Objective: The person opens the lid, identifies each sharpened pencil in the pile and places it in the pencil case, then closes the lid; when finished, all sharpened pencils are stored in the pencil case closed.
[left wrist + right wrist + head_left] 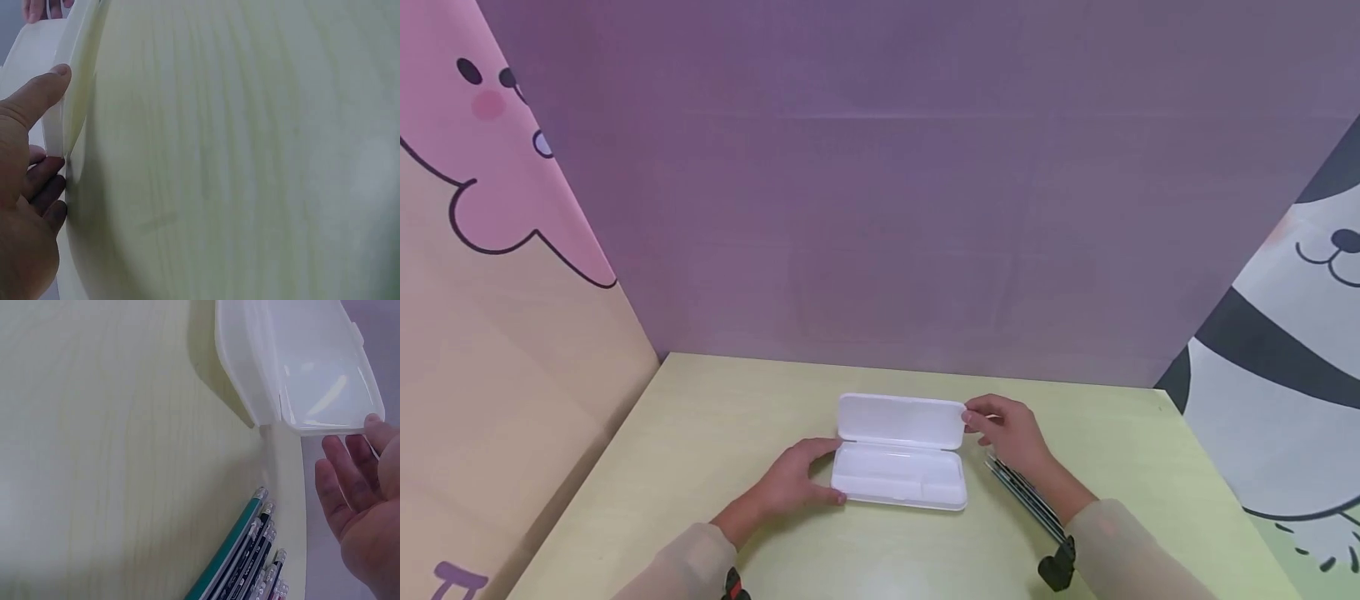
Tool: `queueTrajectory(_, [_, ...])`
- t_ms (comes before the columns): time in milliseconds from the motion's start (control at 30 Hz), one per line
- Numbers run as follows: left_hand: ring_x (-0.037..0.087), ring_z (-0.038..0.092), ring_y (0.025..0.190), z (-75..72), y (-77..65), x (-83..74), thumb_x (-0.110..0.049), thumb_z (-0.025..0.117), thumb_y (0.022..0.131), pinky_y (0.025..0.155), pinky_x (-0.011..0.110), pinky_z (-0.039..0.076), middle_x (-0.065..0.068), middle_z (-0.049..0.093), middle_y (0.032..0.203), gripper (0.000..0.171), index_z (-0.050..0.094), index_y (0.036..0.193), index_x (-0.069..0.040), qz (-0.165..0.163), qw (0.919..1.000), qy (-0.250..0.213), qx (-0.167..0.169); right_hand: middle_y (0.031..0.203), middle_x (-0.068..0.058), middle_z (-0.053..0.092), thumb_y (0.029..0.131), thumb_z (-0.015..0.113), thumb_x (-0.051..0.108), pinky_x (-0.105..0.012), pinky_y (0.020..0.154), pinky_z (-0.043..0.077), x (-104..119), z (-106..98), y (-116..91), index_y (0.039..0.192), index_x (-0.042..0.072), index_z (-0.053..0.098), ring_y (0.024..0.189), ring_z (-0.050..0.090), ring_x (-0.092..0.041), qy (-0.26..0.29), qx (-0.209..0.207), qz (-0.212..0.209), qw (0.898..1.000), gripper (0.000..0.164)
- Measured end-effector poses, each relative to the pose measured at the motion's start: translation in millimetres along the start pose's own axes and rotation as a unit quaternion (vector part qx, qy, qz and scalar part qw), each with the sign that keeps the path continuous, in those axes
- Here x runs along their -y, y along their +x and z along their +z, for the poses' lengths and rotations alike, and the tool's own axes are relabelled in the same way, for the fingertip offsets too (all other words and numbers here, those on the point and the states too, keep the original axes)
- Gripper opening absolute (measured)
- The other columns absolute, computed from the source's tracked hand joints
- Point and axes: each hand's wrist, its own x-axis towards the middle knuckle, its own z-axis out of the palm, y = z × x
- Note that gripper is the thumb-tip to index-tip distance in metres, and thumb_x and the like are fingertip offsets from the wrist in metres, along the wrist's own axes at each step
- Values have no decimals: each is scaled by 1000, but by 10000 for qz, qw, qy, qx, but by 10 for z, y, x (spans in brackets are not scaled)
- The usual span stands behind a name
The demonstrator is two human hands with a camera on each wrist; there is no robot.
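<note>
A white plastic pencil case (880, 482) lies open on the table, its hinged lid (898, 421) tilted up at the back. No contents show inside it. My left hand (790, 477) grips the left end of the base, thumb at the front corner and fingers toward the hinge. In the right wrist view, my right hand (369, 494) pinches the lid's outer corner between thumb and fingers. Several pencils (1024, 498) lie in a bundle right of the case, partly under my right forearm. Their eraser ends show in the right wrist view, a green one (228, 540) among them.
The pale wooden table (737, 400) meets a purple back panel (895, 208). Side panels with cartoon prints stand left and right. A small black object (1057, 567) is by my right cuff, at the pencils' near end.
</note>
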Motion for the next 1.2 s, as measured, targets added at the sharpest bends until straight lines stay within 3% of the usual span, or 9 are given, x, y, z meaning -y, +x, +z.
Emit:
queueTrajectory(267, [35,44,143,-1,-17,-15,-32,93,72,120,57,36,11,52,150,93,50,151,-9,73,9990,439,27,108,-20,75,96,72,10,-38,67,64,-18,101,65,120,-2,67,91,76,-32,86,89,601,9981,27])
queueTrajectory(533, [30,49,138,6,-24,5,-31,93,72,117,53,42,7,56,147,93,50,151,-8,315,9948,971,-59,106,-20,76,96,72,9,-39,65,64,-80,162,124,119,-3,69,87,77,-30,176,-51,1058,9942,26])
queueTrajectory(1000, [29,51,135,25,-3,25,-33,93,72,115,53,43,7,57,145,94,49,152,-10,203,9941,1060,-48,90,-16,77,93,76,10,-36,58,63,-152,194,195,115,-5,71,69,76,-25,382,76,1776,9833,28])
queueTrajectory(1200, [28,51,134,22,-5,22,-32,93,72,114,52,45,6,56,146,94,49,152,-12,90,9946,1032,-21,87,-14,77,92,76,12,-35,56,61,-175,194,239,113,-5,72,68,75,-22,205,214,1810,9830,27])
